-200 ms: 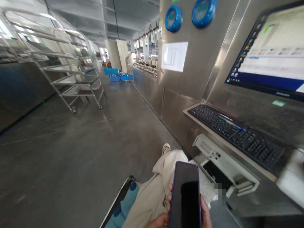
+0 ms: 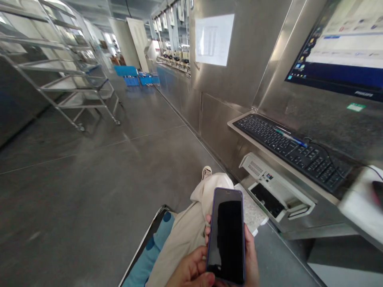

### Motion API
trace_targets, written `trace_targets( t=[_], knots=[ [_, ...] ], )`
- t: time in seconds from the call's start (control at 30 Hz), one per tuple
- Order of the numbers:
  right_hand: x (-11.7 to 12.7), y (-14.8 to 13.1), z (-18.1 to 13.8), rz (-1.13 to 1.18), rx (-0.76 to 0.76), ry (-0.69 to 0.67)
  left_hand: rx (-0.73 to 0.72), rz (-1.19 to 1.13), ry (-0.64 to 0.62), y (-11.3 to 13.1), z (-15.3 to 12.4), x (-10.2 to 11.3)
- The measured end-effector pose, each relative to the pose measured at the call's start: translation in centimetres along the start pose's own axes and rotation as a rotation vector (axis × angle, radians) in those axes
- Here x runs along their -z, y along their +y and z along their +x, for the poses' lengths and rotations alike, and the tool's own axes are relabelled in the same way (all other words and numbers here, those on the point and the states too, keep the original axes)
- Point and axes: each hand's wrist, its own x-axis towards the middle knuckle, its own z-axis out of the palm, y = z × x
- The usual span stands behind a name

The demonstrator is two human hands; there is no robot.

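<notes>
Risk of a drop onto the hard floor (image 2: 89, 179) judged from a light fingertip hold only: phone (image 2: 226, 236), dark-screened, purple-edged, upright over the lap, cradled from behind in the right hand (image 2: 249, 255), left hand (image 2: 191, 271) closed on its lower corner.

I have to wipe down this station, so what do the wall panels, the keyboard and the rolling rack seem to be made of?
The wall panels look like brushed stainless steel: grey, with soft streaked reflections. The keyboard seems to be matte black plastic, with no gloss on its keys. The rack looks like polished metal tubing, probably steel, with bright highlights along its bars.
</notes>
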Motion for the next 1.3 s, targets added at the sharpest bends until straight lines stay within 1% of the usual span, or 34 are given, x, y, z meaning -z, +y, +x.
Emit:
trace_targets(
  t=[0.07, 0.13, 0.27, 0.33, 0.37, 0.5, 0.57, 0.63, 0.77, 0.93, 1.0, 1.17, 1.3],
  knots=[
    [-0.1, 0.0, 0.0, 0.076, -0.005, -0.018, -0.015, 0.057, -0.004, 0.2, 0.1, -0.1],
    [-0.3, -0.1, 0.0, 0.105, 0.015, 0.013, 0.009, 0.088, 0.023, 0.6, 0.1, -0.4],
    [-0.6, 0.0, -0.1, 0.039, 0.008, 0.062, 0.014, 0.118, 0.105, 1.1, 0.0, -0.7],
    [-0.6, 0.4, 0.0, -0.049, 0.028, 0.100, 0.000, 0.125, 0.149, 1.1, -0.1, -0.5],
    [-0.4, 0.6, 0.1, -0.097, 0.063, 0.143, -0.006, 0.132, 0.173, 1.1, -0.1, -0.4],
    [1.2, 1.6, 0.0, -0.346, 0.294, 0.328, -0.004, 0.163, 0.277, 1.0, -0.4, 0.1],
    [2.1, 1.9, -0.2, -0.528, 0.363, 0.348, -0.013, 0.175, 0.323, 1.0, -0.4, 0.3],
    [2.6, 2.2, -0.5, -0.691, 0.377, 0.334, -0.029, 0.191, 0.355, 1.0, -0.5, 0.3],
    [2.6, 2.9, -0.5, -0.843, 0.393, 0.322, -0.055, 0.180, 0.357, 0.8, -0.5, 0.4],
    [1.9, 3.3, -0.3, -0.889, 0.419, 0.396, -0.085, 0.139, 0.356, 0.7, -0.4, 0.3],
    [1.9, 3.2, -0.3, -0.899, 0.430, 0.406, -0.083, 0.120, 0.356, 0.7, -0.2, 0.2],
    [2.4, 3.2, -0.3, -0.917, 0.424, 0.385, -0.110, 0.075, 0.328, 0.8, -0.2, 0.3],
    [2.8, 3.3, -0.3, -0.958, 0.422, 0.346, -0.115, 0.072, 0.344, 0.6, -0.4, 0.4]
  ],
)
